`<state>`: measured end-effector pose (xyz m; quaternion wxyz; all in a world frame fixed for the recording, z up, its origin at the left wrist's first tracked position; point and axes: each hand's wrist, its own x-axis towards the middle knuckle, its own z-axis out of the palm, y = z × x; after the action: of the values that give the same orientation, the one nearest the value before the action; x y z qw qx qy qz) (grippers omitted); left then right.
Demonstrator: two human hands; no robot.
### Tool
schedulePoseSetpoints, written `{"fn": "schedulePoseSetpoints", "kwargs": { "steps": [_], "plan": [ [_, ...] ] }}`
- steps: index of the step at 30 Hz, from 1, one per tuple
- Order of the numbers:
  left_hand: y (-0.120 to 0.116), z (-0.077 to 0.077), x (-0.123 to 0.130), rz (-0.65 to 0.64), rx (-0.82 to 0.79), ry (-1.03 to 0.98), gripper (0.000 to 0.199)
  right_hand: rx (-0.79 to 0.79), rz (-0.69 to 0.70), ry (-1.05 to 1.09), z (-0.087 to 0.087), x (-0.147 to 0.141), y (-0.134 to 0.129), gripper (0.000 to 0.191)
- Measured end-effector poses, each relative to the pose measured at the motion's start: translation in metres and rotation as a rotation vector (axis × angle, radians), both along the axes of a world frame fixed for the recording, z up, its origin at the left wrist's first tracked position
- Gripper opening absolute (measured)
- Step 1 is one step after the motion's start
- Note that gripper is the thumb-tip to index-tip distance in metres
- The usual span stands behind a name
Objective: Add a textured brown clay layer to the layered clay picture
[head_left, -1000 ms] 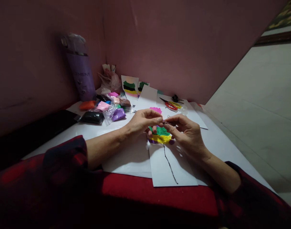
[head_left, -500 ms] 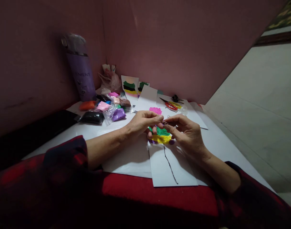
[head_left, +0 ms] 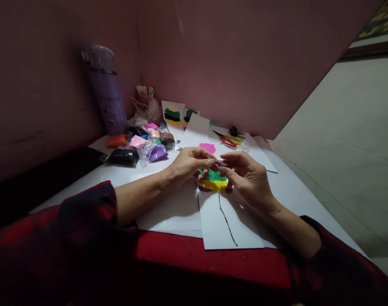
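Note:
Between the fingertips of both hands is a small piece of purple clay [head_left: 218, 163]. My left hand [head_left: 194, 162] pinches it from one side with thumb and forefinger. On the other side, my right hand [head_left: 248, 174] grips it the same way. Below them lies a white sheet [head_left: 213, 225] with a drawn black line. Textured green clay [head_left: 215, 174], a yellow clay band [head_left: 213, 185] and purple clay [head_left: 229, 190] are pressed on the sheet, partly hidden by the fingers. Farther up shows a patch of pink clay [head_left: 207, 147].
Bagged clay in several colours, including a black pack [head_left: 122, 157] and a purple pack [head_left: 158, 153], lies at the left. A purple bottle [head_left: 108, 97] stands behind. Red-handled scissors [head_left: 228, 141] lie at the back right. Layered colour pictures [head_left: 173, 117] lean on the wall.
The fingertips have shifted slightly around the purple clay, and more of it now shows between them. The arms and the sheet stay in place.

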<state>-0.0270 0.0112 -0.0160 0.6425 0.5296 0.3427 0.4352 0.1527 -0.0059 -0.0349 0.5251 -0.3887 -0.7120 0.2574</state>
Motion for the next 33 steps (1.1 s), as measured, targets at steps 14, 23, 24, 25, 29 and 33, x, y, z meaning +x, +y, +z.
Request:
{"fn": "schedulePoseSetpoints", "kwargs": {
  "steps": [14, 23, 24, 25, 29, 33],
  "plan": [
    [0.0023, -0.0005, -0.0006, -0.038, 0.015, -0.035, 0.045, 0.067, 0.011, -0.075, 0.0022, 0.0015, -0.0003, 0.008],
    [0.0047, -0.0061, -0.0006, -0.102, -0.007, -0.006, 0.017, 0.098, -0.004, -0.118, 0.0028, 0.0008, -0.0013, 0.009],
    [0.0049, -0.0062, -0.0005, -0.086, -0.010, -0.006, 0.015, 0.081, -0.008, -0.118, 0.0028, 0.0007, -0.0015, 0.010],
    [0.0049, -0.0061, -0.0004, -0.074, -0.010, -0.003, 0.013, 0.069, -0.012, -0.118, 0.0027, 0.0006, -0.0017, 0.012],
    [0.0035, -0.0038, -0.0003, -0.057, 0.002, -0.008, 0.011, 0.057, -0.004, -0.095, 0.0025, 0.0005, -0.0015, 0.013],
    [0.0030, -0.0022, -0.0005, -0.080, 0.005, 0.001, 0.017, 0.038, -0.001, -0.071, 0.0020, 0.0010, -0.0002, 0.011]
  ]
}}
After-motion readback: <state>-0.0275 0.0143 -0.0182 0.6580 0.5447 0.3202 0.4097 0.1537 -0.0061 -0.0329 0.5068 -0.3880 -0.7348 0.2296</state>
